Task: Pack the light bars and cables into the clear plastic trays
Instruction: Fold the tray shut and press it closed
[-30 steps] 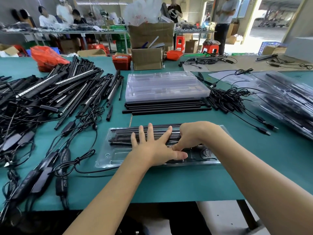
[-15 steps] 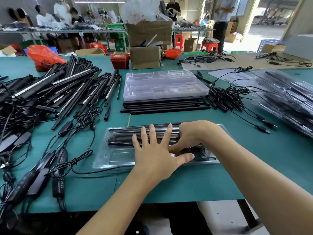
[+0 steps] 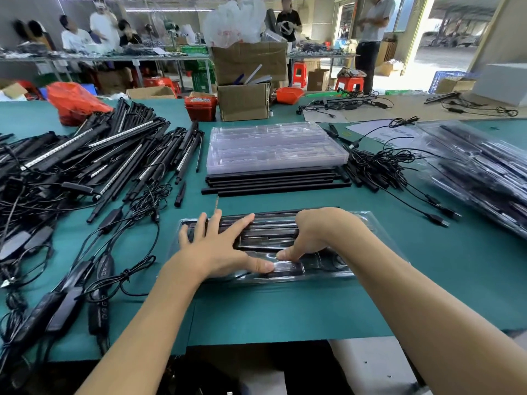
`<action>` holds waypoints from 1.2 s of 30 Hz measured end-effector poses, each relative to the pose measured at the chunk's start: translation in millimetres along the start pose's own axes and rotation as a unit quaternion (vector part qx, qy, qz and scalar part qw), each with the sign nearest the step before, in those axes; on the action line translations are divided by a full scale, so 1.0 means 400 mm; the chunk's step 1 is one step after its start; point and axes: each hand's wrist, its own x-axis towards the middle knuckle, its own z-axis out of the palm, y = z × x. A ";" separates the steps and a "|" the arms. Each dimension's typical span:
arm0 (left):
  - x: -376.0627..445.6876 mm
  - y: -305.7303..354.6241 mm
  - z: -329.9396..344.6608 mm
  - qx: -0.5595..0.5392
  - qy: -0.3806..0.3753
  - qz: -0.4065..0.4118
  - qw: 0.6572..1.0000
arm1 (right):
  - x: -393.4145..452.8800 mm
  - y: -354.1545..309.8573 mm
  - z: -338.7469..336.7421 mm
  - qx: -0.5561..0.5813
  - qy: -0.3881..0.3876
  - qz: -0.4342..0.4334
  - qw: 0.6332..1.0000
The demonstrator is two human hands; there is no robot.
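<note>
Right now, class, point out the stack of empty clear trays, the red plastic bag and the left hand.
stack of empty clear trays (image 3: 273,146), head view, top tray's lid.
red plastic bag (image 3: 75,101), head view, its crumpled middle.
left hand (image 3: 219,249), head view, back of hand.

Counts on the green table (image 3: 285,315)

Two hands are showing, the left hand (image 3: 216,252) and the right hand (image 3: 319,232), over one clear tray (image 3: 382,238); one stack of empty trays (image 3: 273,146) is lying beyond, with perhaps six loose black bars (image 3: 271,182) beside it; two cardboard boxes (image 3: 245,78) are standing behind.

Teal desk (image 3: 285,309). Black bars (image 3: 271,182) and cables (image 3: 382,166). Clear trays (image 3: 273,146). Red bag (image 3: 75,101), red bin (image 3: 199,108), brown boxes (image 3: 242,102), red stools (image 3: 349,82).
</note>
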 end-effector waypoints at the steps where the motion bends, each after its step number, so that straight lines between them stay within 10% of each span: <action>1: 0.001 0.000 0.001 -0.002 0.001 -0.002 1.000 | 0.001 0.000 0.002 0.001 0.001 0.003 1.000; 25: 0.002 -0.003 0.007 0.015 -0.005 0.008 1.000 | 0.014 -0.004 0.037 0.109 0.046 -0.018 0.993; 32: -0.036 -0.036 0.040 0.011 0.108 0.195 0.975 | 0.008 0.053 0.028 0.174 0.072 -0.089 0.978; 36: -0.050 -0.044 0.036 0.029 0.166 0.262 0.950 | 0.002 0.123 0.011 0.383 0.138 -0.069 0.911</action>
